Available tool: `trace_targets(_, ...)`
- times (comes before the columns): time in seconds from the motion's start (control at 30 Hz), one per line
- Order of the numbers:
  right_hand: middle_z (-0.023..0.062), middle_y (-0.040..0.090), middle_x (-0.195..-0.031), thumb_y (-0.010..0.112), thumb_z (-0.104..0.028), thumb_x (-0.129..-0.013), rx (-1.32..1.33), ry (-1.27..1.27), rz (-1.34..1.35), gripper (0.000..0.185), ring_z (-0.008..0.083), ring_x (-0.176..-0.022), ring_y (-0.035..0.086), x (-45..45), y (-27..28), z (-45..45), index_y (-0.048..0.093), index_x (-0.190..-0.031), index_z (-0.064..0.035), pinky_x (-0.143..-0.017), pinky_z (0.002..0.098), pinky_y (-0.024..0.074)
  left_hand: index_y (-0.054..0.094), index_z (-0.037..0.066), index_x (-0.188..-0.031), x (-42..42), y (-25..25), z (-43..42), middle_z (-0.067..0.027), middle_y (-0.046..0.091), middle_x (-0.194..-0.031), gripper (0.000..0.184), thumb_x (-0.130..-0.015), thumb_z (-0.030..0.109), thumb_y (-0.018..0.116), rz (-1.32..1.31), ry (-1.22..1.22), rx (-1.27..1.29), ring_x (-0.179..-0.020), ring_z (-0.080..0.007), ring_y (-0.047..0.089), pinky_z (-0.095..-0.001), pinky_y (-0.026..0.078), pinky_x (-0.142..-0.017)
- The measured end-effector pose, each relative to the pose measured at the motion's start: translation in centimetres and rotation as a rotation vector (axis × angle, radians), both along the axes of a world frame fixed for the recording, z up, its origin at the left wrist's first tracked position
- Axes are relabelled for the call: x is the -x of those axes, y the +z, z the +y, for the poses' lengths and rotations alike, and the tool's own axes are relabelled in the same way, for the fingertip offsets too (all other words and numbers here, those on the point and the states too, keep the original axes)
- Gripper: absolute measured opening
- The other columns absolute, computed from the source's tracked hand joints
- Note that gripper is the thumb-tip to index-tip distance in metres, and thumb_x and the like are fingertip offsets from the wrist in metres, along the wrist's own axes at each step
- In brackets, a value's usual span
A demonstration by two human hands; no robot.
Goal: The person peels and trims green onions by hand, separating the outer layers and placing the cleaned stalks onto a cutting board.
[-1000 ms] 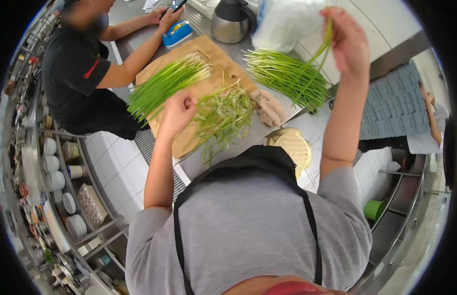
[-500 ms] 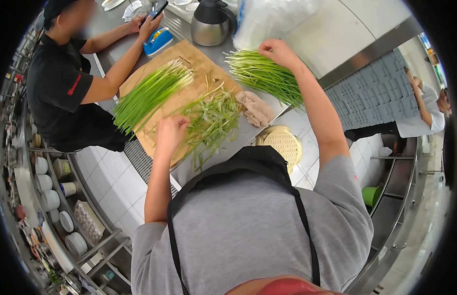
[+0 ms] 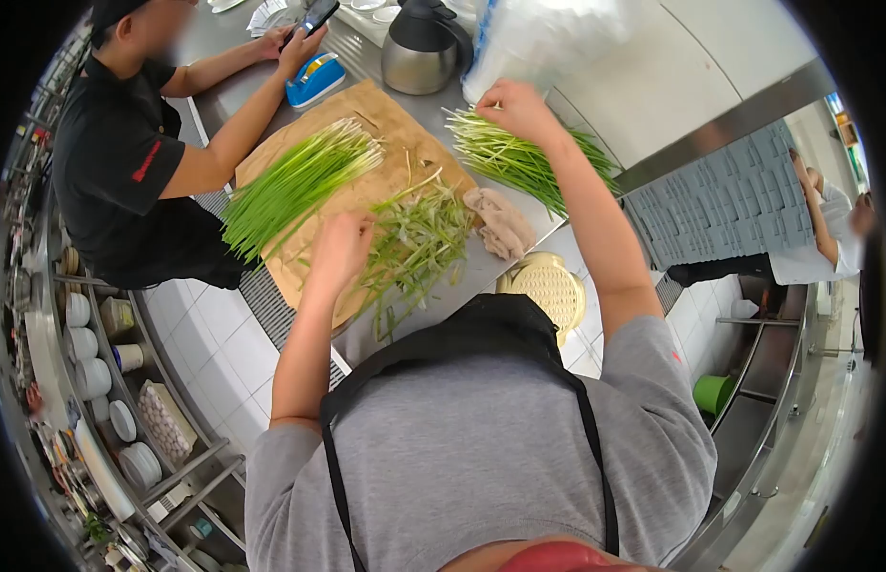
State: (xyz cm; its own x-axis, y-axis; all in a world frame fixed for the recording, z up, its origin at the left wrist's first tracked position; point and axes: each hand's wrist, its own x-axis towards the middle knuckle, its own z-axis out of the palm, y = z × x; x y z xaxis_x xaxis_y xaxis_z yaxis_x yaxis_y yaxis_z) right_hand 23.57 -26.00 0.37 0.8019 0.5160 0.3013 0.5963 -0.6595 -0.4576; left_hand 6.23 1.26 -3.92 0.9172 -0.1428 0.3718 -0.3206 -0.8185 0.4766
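My left hand point(image 3: 343, 246) is closed in a pinch at the left edge of a loose heap of limp green trimmings point(image 3: 419, 229). A green stalk lies by its fingertips; whether they grip it I cannot tell. My right hand point(image 3: 519, 110) has its fingers pinched together over the white ends of a bunch of thin scallions point(image 3: 519, 162) on the table's right side. What those fingers hold is too small to make out. Another bunch of scallions point(image 3: 295, 191), neatly aligned, lies on brown paper point(image 3: 405, 119) beyond my left hand.
A crumpled cloth point(image 3: 500, 222) lies right of the trimmings. Behind stand a steel jug point(image 3: 419, 62), a blue tape dispenser point(image 3: 315, 81) and plastic bags point(image 3: 548, 43). A person point(image 3: 119, 162) at left holds a phone point(image 3: 314, 19). At right, another person is beside grey crates point(image 3: 719, 195).
My right hand has moved slightly left, to the white ends of the right bunch. My left hand stays by the trimmings, its fingers still pinched. The view has shifted a little.
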Motion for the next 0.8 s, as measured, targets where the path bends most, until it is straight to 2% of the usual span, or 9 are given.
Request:
trace_targets(0.13,0.012,0.054,-0.068,0.057,-0.016,-0.066,0.266,-0.169,-0.416,0.013,0.0272,-0.069,0.054,0.9,-3.3,2.7,0.063,-0.061,-0.0062,-0.063,0.038,0.0446,0.06,-0.001,-0.073,-3.4,4.7,-2.8,-0.0028,0.053,-0.054,0.015,-0.069,0.013,0.064,0.22,0.014,0.411,-0.05,-0.0103,0.049,-0.0242,0.038,-0.048)
trace_targets(0.2,0.0123,0.054,-0.069,0.057,-0.017,-0.065,0.313,-0.23,-0.449,0.014,0.0274,-0.069,0.054,0.0,-5.8,2.5,0.062,-0.061,-0.0048,-0.062,0.0378,0.0444,0.061,0.0,-0.075,-6.9,3.4,-3.4,0.0011,0.054,-0.059,0.017,-0.071,0.016,0.064,0.337,0.008,0.545,-0.055,-0.0052,0.046,-0.0207,0.036,-0.049)
trace_targets(0.23,0.0125,0.054,-0.069,0.057,-0.017,-0.065,0.335,-0.262,-0.463,0.014,0.0274,-0.068,0.054,-0.3,-6.3,2.3,0.062,-0.06,-0.0041,-0.062,0.0377,0.0443,0.061,0.002,-0.078,-8.6,2.1,-3.8,0.0017,0.055,-0.062,0.017,-0.072,0.017,0.064,0.403,-0.011,0.689,-0.056,-0.0052,0.046,-0.0204,0.036,-0.049)
trace_targets(0.3,0.012,0.053,-0.069,0.059,-0.017,-0.065,0.218,-0.246,-0.39,0.013,0.0266,-0.067,0.053,-0.5,-6.0,2.3,0.062,-0.062,-0.0045,-0.06,0.0371,0.0437,0.063,0.004,-0.084,-12.0,-0.8,-4.5,0.0031,0.056,-0.068,0.018,-0.072,0.018,0.065,0.537,-0.061,0.97,-0.058,-0.0052,0.045,-0.0197,0.035,-0.05)
trace_targets(0.4,0.0104,0.052,-0.067,0.061,-0.017,-0.065,-0.082,-0.203,-0.223,0.012,0.0241,-0.064,0.052,0.1,-4.9,1.9,0.063,-0.066,-0.006,-0.057,0.0349,0.0427,0.062,0.007,-0.092,-15.4,-3.8,-5.9,0.0034,0.056,-0.075,0.023,-0.072,0.018,0.065,0.705,0.003,1.181,-0.062,-0.005,0.043,-0.0191,0.033,-0.051)
trace_targets(0.43,0.0098,0.051,-0.067,0.062,-0.017,-0.065,-0.201,-0.184,-0.158,0.011,0.0231,-0.063,0.052,0.3,-4.4,1.7,0.063,-0.067,-0.0066,-0.056,0.034,0.0423,0.062,0.007,-0.092,-15.2,-2.7,-6.8,0.0036,0.056,-0.075,0.022,-0.073,0.018,0.064,0.681,0.004,1.145,-0.061,-0.0051,0.043,-0.0192,0.033,-0.051)
trace_targets(0.53,0.0078,0.05,-0.066,0.063,-0.017,-0.066,-0.323,-0.158,-0.021,0.009,0.0204,-0.06,0.052,0.8,-3.7,0.9,0.064,-0.07,-0.0089,-0.055,0.0318,0.0417,0.062,0.007,-0.093,-15.1,-0.8,-8.8,0.0036,0.056,-0.076,0.022,-0.074,0.018,0.064,0.627,-0.044,1.095,-0.062,-0.0051,0.043,-0.0197,0.033,-0.052)
trace_targets(0.7,0.0076,0.05,-0.067,0.062,-0.017,-0.067,-0.303,-0.158,0.02,0.01,0.02,-0.06,0.052,1.7,-2.5,0.2,0.064,-0.072,-0.0086,-0.056,0.0306,0.0421,0.062,0.004,-0.093,-16.3,-1.5,-9.0,0.0019,0.058,-0.079,0.025,-0.073,0.02,0.065,0.558,-0.197,1.11,-0.067,-0.0049,0.046,-0.0207,0.036,-0.058)
trace_targets(0.8,0.0075,0.051,-0.069,0.062,-0.016,-0.067,-0.239,-0.133,0.009,0.013,0.0211,-0.063,0.053,2.0,-2.6,-0.1,0.064,-0.077,-0.0085,-0.058,0.0312,0.0428,0.062,0.003,-0.091,-15.4,-0.9,-7.6,0.0012,0.06,-0.08,0.025,-0.073,0.021,0.065,0.526,-0.129,1.032,-0.068,-0.0045,0.047,-0.0204,0.037,-0.061)
